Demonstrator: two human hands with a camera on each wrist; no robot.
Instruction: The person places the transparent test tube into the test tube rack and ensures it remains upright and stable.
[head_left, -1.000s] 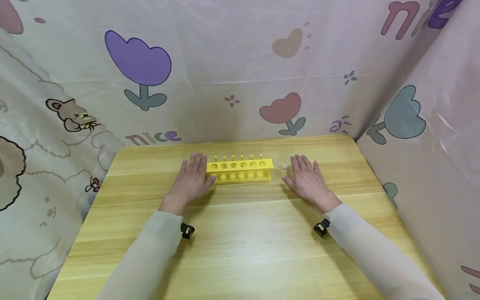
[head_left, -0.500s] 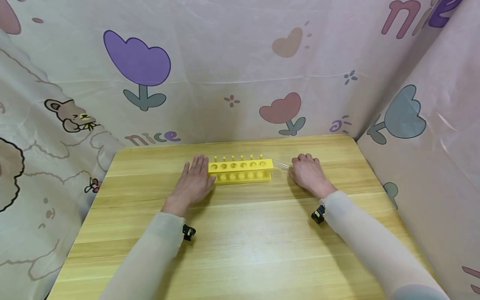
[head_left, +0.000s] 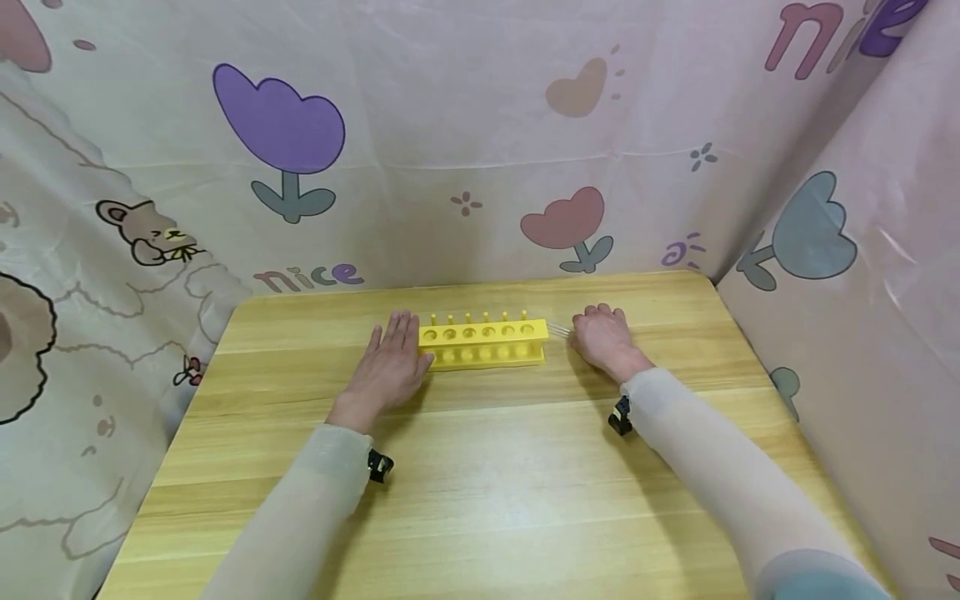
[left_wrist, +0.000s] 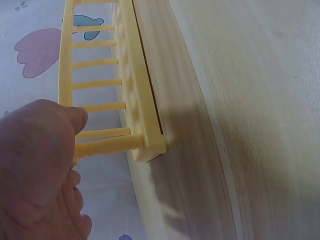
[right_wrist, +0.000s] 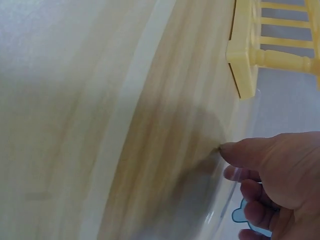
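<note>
A yellow test-tube rack (head_left: 483, 343) with a row of holes and pegs stands on the wooden table (head_left: 487, 492) near its far edge. My left hand (head_left: 390, 362) lies flat on the table, and its thumb (left_wrist: 60, 125) touches the rack (left_wrist: 137, 100) at the left end. My right hand (head_left: 600, 337) is just right of the rack, fingers curled over a clear glass test tube (head_left: 558, 329) that lies on the table and pokes out toward the rack. In the right wrist view the tube (right_wrist: 225, 200) runs between thumb and curled fingers (right_wrist: 255, 210), below the rack's end (right_wrist: 245, 55).
Patterned curtains (head_left: 465, 142) with tulips and hearts close off the back and both sides of the table. The right curtain (head_left: 862, 292) hangs close to the table's right edge. Bare tabletop stretches toward me in front of the rack.
My right hand has slid left toward the rack, and its fingers went from flat to curled over the tube. The left hand has stayed where it was.
</note>
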